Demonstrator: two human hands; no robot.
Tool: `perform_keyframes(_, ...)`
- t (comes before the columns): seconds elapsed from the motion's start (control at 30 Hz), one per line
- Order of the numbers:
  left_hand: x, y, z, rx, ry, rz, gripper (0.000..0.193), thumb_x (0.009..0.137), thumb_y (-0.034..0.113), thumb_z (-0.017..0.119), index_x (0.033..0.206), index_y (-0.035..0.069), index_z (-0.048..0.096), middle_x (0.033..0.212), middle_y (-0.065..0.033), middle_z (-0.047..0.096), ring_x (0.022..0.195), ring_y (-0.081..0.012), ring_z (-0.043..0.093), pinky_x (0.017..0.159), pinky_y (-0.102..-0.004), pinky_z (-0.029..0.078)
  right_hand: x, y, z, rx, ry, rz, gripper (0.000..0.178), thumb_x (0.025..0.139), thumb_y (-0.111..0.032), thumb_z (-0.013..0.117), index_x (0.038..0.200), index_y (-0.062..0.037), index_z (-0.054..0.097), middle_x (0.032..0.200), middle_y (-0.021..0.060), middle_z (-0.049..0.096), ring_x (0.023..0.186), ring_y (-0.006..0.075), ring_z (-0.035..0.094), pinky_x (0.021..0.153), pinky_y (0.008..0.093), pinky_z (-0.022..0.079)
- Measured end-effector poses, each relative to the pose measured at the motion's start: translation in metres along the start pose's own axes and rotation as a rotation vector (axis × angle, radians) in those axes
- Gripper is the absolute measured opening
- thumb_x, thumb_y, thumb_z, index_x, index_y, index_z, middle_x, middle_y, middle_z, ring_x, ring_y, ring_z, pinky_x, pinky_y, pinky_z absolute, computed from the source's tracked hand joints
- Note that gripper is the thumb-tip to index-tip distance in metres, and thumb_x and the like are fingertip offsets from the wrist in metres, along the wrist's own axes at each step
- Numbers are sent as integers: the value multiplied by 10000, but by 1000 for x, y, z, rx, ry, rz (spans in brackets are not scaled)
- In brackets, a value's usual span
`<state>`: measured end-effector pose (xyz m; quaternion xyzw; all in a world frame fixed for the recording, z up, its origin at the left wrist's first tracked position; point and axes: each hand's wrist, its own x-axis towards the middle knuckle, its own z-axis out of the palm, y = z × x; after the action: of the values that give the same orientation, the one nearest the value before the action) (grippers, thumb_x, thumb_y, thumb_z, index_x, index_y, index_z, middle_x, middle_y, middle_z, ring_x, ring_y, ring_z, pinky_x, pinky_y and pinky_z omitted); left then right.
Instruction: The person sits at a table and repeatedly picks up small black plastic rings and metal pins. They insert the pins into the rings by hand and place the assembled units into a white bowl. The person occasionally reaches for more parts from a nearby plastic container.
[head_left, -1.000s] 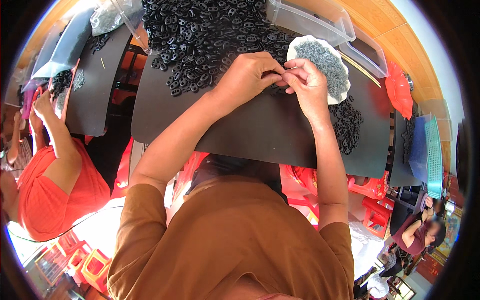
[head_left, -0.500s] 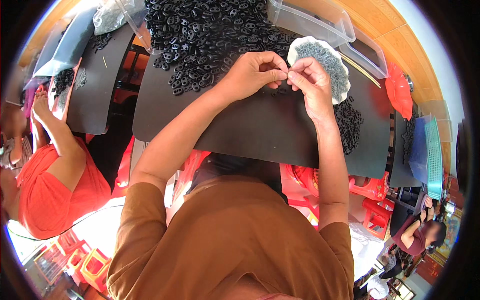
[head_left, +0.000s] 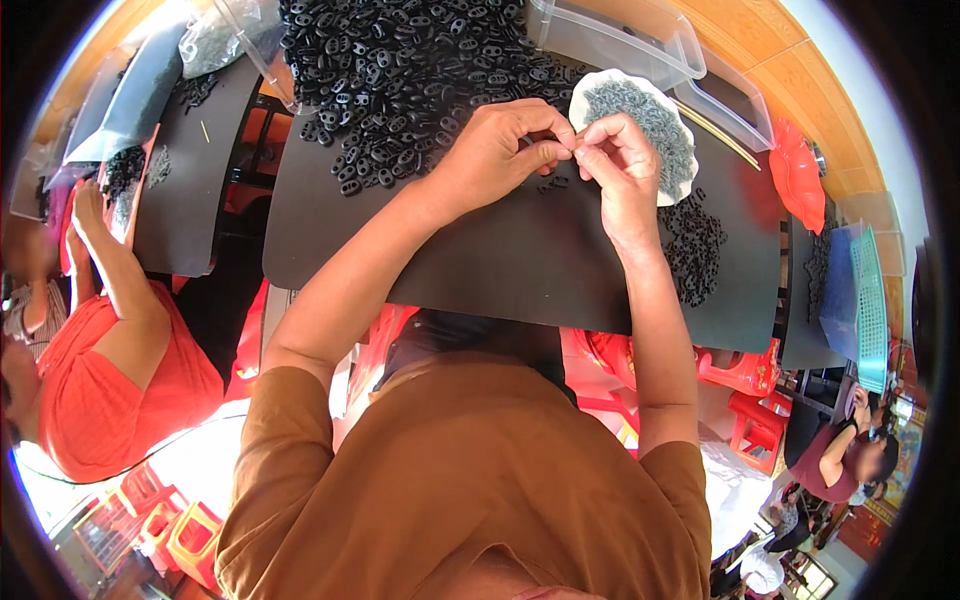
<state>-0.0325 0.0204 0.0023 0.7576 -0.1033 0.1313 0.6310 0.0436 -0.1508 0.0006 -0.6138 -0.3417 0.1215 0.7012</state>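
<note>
- Pinched at fingertips with left grip (head_left: pixel 503 152) and right grip (head_left: pixel 627 175); could not tell contents.
- Judged black pieces (head_left: pixel 400 70) by bench's (head_left: pixel 500 265) left edge light, stiff; pinchable at rims.

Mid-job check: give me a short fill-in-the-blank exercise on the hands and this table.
Of the left hand and right hand, the ____ one is nearer the plate.
The plate holds small pieces coloured ____.
The large heap on the table is of pieces coloured ____.

Missing words: right; grey; black.
</note>
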Motion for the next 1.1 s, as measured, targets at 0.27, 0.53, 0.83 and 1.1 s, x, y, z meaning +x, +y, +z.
perform_keyframes(0.27,4,-10,3,-315,63,-158,85,939,118,685,991,51,693,901,-3,688,779,-63,634,695,-219,544,5,-1,-9,209,-44,194,96,915,-56,682,1005,-38,654,909,23,653,774,94,619,652,234,503)
perform_keyframes(0.53,18,-15,10,-189,41,-148,105,940,127,687,1004,45,694,865,-15,702,786,-62,630,692,-220,534,10,-2,-32,201,-99,275,110,898,-64,709,990,-36,655,902,44,671,801,108,632,675,238,500)
perform_keyframes(0.83,34,-3,19,-313,-81,-81,98,955,129,664,992,41,684,864,-15,701,770,-67,626,693,-228,528,12,-9,-42,564,-73,379,90,894,-25,639,961,-56,589,814,17,600,665,86,526,582,220,418)
perform_keyframes(1.1,29,-18,10,-116,-63,-268,138,933,91,666,1051,28,700,830,-17,696,710,-68,627,641,-216,525,14,-7,-77,-771,107,204,71,806,-52,676,874,-45,690,800,25,689,723,117,650,680,297,516)
